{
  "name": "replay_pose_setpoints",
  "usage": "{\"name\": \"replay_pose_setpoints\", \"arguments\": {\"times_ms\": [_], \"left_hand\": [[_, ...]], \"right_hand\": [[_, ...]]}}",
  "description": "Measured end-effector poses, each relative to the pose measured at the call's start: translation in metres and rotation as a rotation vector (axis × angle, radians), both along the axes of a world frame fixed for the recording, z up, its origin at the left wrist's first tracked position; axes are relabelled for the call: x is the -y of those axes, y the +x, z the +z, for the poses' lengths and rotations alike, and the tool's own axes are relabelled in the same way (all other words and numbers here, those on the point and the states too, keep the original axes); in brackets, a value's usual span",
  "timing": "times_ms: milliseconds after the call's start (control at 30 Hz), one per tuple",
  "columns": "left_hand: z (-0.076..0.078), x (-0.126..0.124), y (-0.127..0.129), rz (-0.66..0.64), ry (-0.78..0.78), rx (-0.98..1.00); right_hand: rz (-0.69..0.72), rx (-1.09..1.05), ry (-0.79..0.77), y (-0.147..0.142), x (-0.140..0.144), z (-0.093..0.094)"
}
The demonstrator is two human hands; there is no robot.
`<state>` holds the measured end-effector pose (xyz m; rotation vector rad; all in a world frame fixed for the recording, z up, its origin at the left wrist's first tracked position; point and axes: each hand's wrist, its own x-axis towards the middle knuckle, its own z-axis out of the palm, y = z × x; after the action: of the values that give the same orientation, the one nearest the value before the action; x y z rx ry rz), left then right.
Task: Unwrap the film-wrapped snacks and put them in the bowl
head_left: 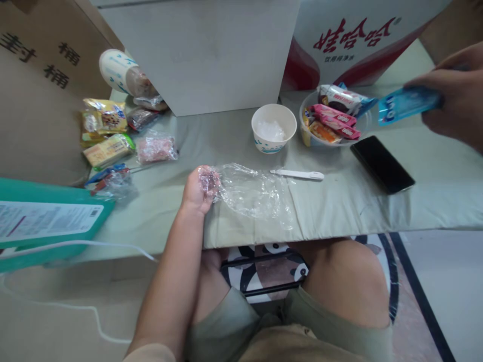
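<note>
One clear plastic bag [251,193]: thin, crinkled, glossy, one end gathered in my curled left hand [199,188]. One slim, shiny blue snack packet [409,103], pinched in my right hand [455,95].

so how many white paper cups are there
2: one blue-printed white paper cup left of the round clear plastic tub, another cup between the brown cardboard box and plain white box. More may be hidden.

- Light: soft, diffuse, rather dim.
- Glare: small white glints across the clear plastic bag [256,193].
- Shadow: faint on the bench [211,138].
- Blur: right hand [458,95], slightly soft.
- Distortion: wide-angle stretching towards edges.
</note>
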<state>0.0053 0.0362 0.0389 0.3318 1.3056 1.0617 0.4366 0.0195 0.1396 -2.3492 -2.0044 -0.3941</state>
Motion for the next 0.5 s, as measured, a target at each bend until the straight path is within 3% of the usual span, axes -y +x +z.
{"name": "replay_pose_setpoints", "arguments": {"times_ms": [167,300,500], "left_hand": [[0.001,0.001,0.001,0.004,-0.005,0.0],[0.004,0.0,0.004,-0.013,-0.039,0.021],[0.007,-0.001,0.004,-0.025,-0.041,0.054]], "right_hand": [[-0.173,0.135,-0.211,-0.042,-0.009,-0.006],[-0.151,0.249,-0.328,-0.066,-0.023,-0.014],[0.043,0.029,-0.419,-0.039,-0.025,-0.019]]}}
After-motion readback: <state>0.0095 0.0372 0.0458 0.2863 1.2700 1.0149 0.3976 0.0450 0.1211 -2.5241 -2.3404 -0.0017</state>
